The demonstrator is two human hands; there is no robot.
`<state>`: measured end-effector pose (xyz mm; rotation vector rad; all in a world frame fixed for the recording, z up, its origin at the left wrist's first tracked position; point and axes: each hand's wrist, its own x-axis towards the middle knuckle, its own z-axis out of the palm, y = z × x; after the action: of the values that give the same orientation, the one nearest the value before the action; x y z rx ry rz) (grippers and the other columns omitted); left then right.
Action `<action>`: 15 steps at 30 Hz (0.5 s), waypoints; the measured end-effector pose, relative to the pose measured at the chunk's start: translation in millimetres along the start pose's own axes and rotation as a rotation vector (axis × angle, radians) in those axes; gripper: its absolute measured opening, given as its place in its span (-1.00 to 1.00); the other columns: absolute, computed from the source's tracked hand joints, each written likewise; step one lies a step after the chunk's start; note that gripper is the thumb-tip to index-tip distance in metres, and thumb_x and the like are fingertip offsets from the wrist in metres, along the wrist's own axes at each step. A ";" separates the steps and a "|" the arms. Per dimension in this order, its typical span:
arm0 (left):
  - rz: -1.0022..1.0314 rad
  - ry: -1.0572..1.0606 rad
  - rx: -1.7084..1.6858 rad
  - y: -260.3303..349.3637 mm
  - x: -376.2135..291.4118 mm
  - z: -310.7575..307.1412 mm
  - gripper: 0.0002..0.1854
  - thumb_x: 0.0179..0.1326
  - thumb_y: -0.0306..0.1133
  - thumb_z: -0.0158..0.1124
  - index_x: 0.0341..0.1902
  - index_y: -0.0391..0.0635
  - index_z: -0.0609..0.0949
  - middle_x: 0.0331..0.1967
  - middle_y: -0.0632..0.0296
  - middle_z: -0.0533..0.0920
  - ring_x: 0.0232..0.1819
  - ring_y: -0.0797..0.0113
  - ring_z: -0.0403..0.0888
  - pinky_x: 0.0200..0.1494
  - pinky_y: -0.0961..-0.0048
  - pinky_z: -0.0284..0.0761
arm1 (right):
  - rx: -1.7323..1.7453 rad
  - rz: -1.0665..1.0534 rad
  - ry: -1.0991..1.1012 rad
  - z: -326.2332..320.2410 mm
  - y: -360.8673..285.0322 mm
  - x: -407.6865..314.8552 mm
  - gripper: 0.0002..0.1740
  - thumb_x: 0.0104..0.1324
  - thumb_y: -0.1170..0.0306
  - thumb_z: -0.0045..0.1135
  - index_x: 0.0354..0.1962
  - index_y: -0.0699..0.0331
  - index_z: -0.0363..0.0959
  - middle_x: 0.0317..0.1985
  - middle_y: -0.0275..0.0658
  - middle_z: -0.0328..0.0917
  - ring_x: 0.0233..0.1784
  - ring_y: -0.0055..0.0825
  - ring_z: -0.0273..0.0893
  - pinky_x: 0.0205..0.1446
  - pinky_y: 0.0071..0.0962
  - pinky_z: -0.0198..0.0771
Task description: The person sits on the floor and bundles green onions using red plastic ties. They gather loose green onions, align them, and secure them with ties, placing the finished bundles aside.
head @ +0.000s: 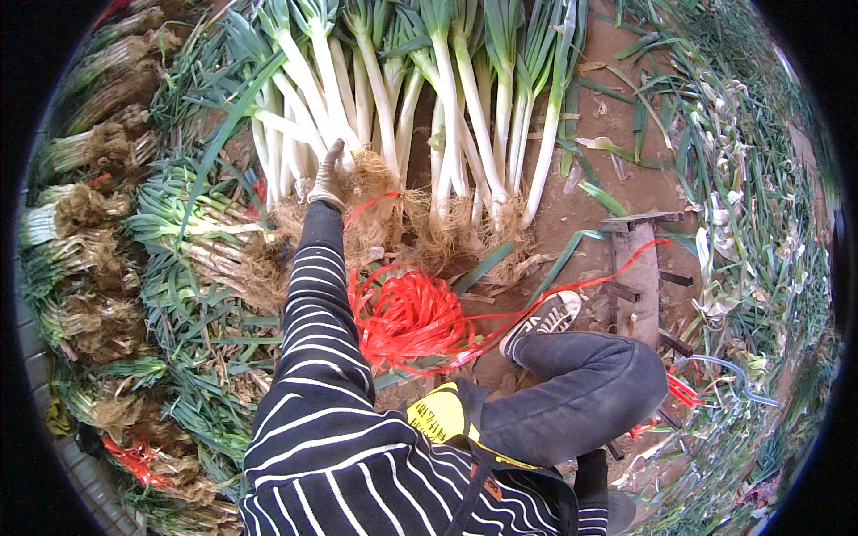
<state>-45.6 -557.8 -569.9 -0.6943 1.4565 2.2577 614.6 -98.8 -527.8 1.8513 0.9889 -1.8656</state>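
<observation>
My left hand [327, 179], in a light, soiled glove, is at the root end of several long-stemmed leeks or large green onions [315, 80], thumb on top, its other fingers hidden beneath them. These stalks lie over others, their brown roots [369, 175] just right of the hand. More stalks [479, 100] fan out to the right, leaves away from me. A red plastic strip touches the roots, and a loose heap of red plastic twine [419, 315] lies nearer to me. My right hand is out of view behind my bent leg; only part of its sleeve shows.
Rooted bundles [87, 214] line the far left, with another bundle [214, 258] nearer. A wooden stand with dark pegs [635, 281] is right of my shoe [546, 318]. Red twine runs across to it. A blue cord [734, 378] lies beyond. Leaf litter [744, 174] covers the right side.
</observation>
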 end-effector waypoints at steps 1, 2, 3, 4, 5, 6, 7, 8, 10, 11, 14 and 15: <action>0.062 0.062 0.013 -0.5 -8.2 2.5 0.10 -0.16 0.15 0.58 0.46 -0.02 0.31 0.37 0.09 0.36 0.32 0.04 0.35 0.33 0.07 0.32 | -0.006 -0.002 -0.003 -2.5 1.1 1.7 -0.42 0.50 0.07 -0.22 0.33 0.19 0.29 0.42 -0.20 0.28 0.48 -0.19 0.18 0.54 -0.17 0.02; 0.099 0.062 -0.011 7.0 -11.6 5.2 0.10 -0.16 0.15 0.58 0.45 -0.02 0.31 0.36 0.08 0.37 0.33 0.05 0.34 0.35 0.08 0.30 | -0.007 -0.011 -0.008 -5.0 2.8 4.5 -0.42 0.50 0.07 -0.22 0.33 0.19 0.29 0.42 -0.19 0.28 0.48 -0.19 0.18 0.54 -0.17 0.02; 0.116 0.106 -0.025 13.6 -16.9 6.4 0.10 -0.17 0.15 0.59 0.45 -0.02 0.32 0.35 0.08 0.38 0.34 0.07 0.33 0.36 0.10 0.28 | -0.017 -0.018 -0.013 -7.8 3.9 8.4 -0.42 0.50 0.06 -0.22 0.33 0.19 0.29 0.42 -0.19 0.28 0.48 -0.19 0.18 0.53 -0.16 0.02; 0.222 0.069 -0.011 15.5 -26.9 4.7 0.12 -0.19 0.16 0.59 0.45 -0.04 0.32 0.37 0.08 0.37 0.37 0.10 0.30 0.40 0.10 0.22 | -0.026 -0.029 -0.015 -10.9 4.4 12.9 -0.42 0.50 0.06 -0.21 0.33 0.19 0.29 0.42 -0.19 0.28 0.48 -0.19 0.18 0.53 -0.16 0.03; 0.218 0.092 0.009 19.4 -37.8 1.1 0.09 -0.12 0.18 0.54 0.48 0.00 0.29 0.40 0.13 0.34 0.40 0.11 0.27 0.41 0.09 0.21 | -0.057 -0.044 -0.014 -13.6 2.5 17.9 -0.42 0.50 0.06 -0.21 0.33 0.20 0.29 0.42 -0.19 0.28 0.48 -0.18 0.19 0.53 -0.16 0.03; 0.231 0.090 0.034 25.9 -47.7 -2.0 0.06 -0.06 0.20 0.49 0.50 0.03 0.27 0.44 0.18 0.30 0.43 0.13 0.24 0.42 0.08 0.20 | -0.098 -0.066 -0.016 -15.8 -1.9 21.7 -0.42 0.50 0.06 -0.21 0.33 0.20 0.29 0.42 -0.18 0.28 0.48 -0.18 0.19 0.53 -0.16 0.03; 0.265 0.074 0.060 32.2 -59.8 -6.4 0.04 0.01 0.22 0.43 0.52 0.07 0.25 0.47 0.23 0.27 0.46 0.15 0.21 0.43 0.08 0.19 | -0.209 -0.103 -0.017 -17.5 -9.8 22.2 -0.42 0.50 0.06 -0.21 0.33 0.20 0.29 0.42 -0.18 0.28 0.48 -0.18 0.19 0.53 -0.16 0.04; 0.276 0.104 0.150 36.1 -76.9 -13.3 -0.05 0.13 0.25 0.31 0.54 0.16 0.22 0.48 0.28 0.26 0.47 0.16 0.21 0.41 0.09 0.23 | -0.588 -0.194 -0.043 -18.0 -24.0 20.4 -0.41 0.50 0.06 -0.20 0.33 0.20 0.29 0.42 -0.18 0.28 0.48 -0.18 0.19 0.53 -0.16 0.04; 0.124 0.000 0.035 33.4 -116.2 -21.8 -0.15 0.23 0.31 0.14 0.48 0.08 0.30 0.41 0.17 0.34 0.36 0.15 0.39 0.33 0.05 0.37 | -1.546 -0.614 0.010 -11.5 -64.8 4.8 -0.41 0.50 0.06 -0.20 0.33 0.20 0.29 0.42 -0.17 0.28 0.48 -0.17 0.20 0.52 -0.16 0.04; -0.062 -0.226 -0.069 34.2 -138.3 -25.9 -0.11 0.23 0.34 0.12 0.48 -0.01 0.29 0.37 0.07 0.38 0.33 0.08 0.41 0.32 -0.01 0.38 | -1.524 -0.710 0.090 -2.8 -94.1 -10.1 -0.41 0.50 0.06 -0.20 0.33 0.20 0.30 0.42 -0.17 0.28 0.47 -0.17 0.20 0.52 -0.16 0.05; -0.173 -0.374 -0.294 8.1 -225.2 -24.7 -0.15 0.21 0.25 0.25 0.41 -0.07 0.34 0.22 0.05 0.52 0.25 0.05 0.49 0.27 -0.04 0.45 | -0.661 -0.821 0.201 41.4 -181.1 -104.8 -0.50 0.44 0.17 0.05 0.19 0.31 0.42 0.16 -0.08 0.51 0.21 -0.33 0.46 0.29 -0.46 0.31; -0.167 -0.304 -0.262 -0.5 -248.0 -17.8 -0.19 0.21 0.21 0.28 0.36 -0.11 0.37 0.17 0.05 0.54 0.20 0.05 0.53 0.26 -0.02 0.47 | -0.678 -0.997 0.272 71.8 -203.6 -136.4 -0.52 0.43 0.21 0.09 0.16 0.36 0.44 0.07 -0.08 0.55 0.13 -0.39 0.50 0.23 -0.49 0.34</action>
<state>159.9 -583.2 -432.2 -0.4963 0.9392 2.3209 439.0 -35.6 -353.5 1.2575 2.5788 -1.3215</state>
